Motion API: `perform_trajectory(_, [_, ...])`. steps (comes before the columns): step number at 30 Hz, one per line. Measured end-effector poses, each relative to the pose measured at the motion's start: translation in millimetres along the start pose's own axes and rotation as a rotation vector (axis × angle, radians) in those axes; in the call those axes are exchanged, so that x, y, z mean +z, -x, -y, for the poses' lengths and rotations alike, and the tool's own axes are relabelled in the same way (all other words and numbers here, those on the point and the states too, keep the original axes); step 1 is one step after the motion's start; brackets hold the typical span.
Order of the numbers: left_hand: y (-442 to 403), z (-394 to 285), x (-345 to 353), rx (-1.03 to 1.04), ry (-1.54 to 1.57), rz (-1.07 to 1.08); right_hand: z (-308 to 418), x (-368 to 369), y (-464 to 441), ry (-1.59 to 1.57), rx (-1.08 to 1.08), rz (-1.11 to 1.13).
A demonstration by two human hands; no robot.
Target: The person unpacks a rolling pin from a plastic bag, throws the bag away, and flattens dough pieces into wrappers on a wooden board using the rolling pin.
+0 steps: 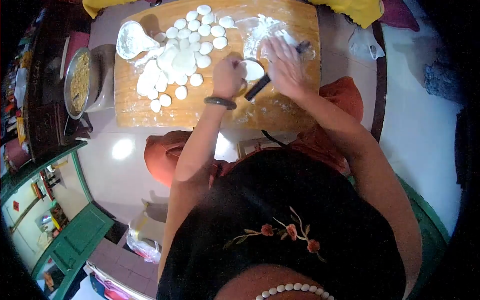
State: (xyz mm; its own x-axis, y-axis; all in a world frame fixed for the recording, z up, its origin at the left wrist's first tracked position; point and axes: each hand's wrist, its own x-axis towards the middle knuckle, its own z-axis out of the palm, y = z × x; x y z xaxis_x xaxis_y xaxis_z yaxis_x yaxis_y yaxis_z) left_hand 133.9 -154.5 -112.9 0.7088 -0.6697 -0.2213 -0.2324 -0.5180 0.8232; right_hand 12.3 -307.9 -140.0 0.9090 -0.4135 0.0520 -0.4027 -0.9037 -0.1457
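While right hand (285, 69) covers rod (258, 87) | left fingers (237, 67) pinch dough disc (254, 70) edge

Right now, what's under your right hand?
A dark rolling pin runs under my right hand, poking out on both sides. My hand covers its middle, so you can't see that part or what's beneath it on the wooden board.

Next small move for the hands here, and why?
Probably a short roll of the dark pin onto the white dough round. The right hand lies flat over the pin, which is at the round's edge; the left hand is curled at the opposite edge, seemingly placed to steady or turn it.
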Motion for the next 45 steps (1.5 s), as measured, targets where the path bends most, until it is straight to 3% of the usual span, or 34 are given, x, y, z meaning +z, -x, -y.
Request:
perform_trajectory(3, [3.9,24.7,12.5,-0.093,0.239,0.032,-10.4,-16.6,28.1,-0.087,-0.022,-0.008])
perform_trajectory(6, [11.2,11.1,22.6,0.273,-0.146,-0.039,-1.4,0.6,-3.4,0.017,-0.111,-0.057])
perform_trajectory(11, [-18.0,1.0,13.2,0.17,-0.317,-0.01,25.7,5.2,-65.0,-0.088,-0.129,-0.229])
perform_trajectory(15, [-18.0,13.7,12.8,0.247,-0.249,-0.137,24.3,9.2,-63.8,-0.096,-0.072,-0.229])
perform_trajectory(18, [-5.0,23.0,9.4,0.09,0.035,-0.161,-4.2,-3.4,-5.5,-0.039,-0.057,-0.084])
perform_trajectory(22, [13.1,24.7,13.0,-0.032,0.212,0.041,-7.6,-18.1,15.5,-0.052,-0.016,0.008])
perform_trajectory(27, [2.8,2.0,12.2,0.167,-0.263,-0.132,23.4,0.8,-45.2,-0.031,-0.071,-0.093])
perform_trajectory(29, [-14.9,2.0,9.2,0.165,-0.271,-0.123,29.5,7.4,-68.5,-0.024,-0.089,-0.203])
perform_trajectory(33, [-15.6,8.2,8.2,0.279,-0.291,-0.185,25.0,10.0,-59.9,-0.041,-0.045,-0.164])
perform_trajectory(34, [-13.5,16.2,9.1,0.222,-0.262,-0.189,17.5,6.6,-42.7,-0.134,-0.055,-0.135])
perform_trajectory(36, [-6.0,25.1,7.0,0.149,-0.04,-0.205,-0.2,-8.6,-2.1,0.021,-0.059,-0.099])
perform_trajectory(38, [7.1,22.4,6.4,-0.101,0.376,-0.179,-11.5,-10.7,19.1,-0.093,-0.026,-0.075])
perform_trajectory(39, [11.1,24.1,6.2,-0.179,0.499,-0.047,-14.1,-13.0,29.0,-0.151,0.002,-0.06])
perform_trajectory(42, [18.1,35.1,27.8,0.07,0.315,0.002,5.0,-11.2,-5.0,0.091,-0.014,0.063])
perform_trajectory(43, [23.4,18.1,22.4,0.157,0.054,-0.057,8.5,-1.5,-14.5,-0.08,-0.068,-0.11])
perform_trajectory(45, [19.5,-6.1,11.8,0.153,-0.106,-0.091,23.5,8.9,-45.4,-0.058,-0.036,-0.108])
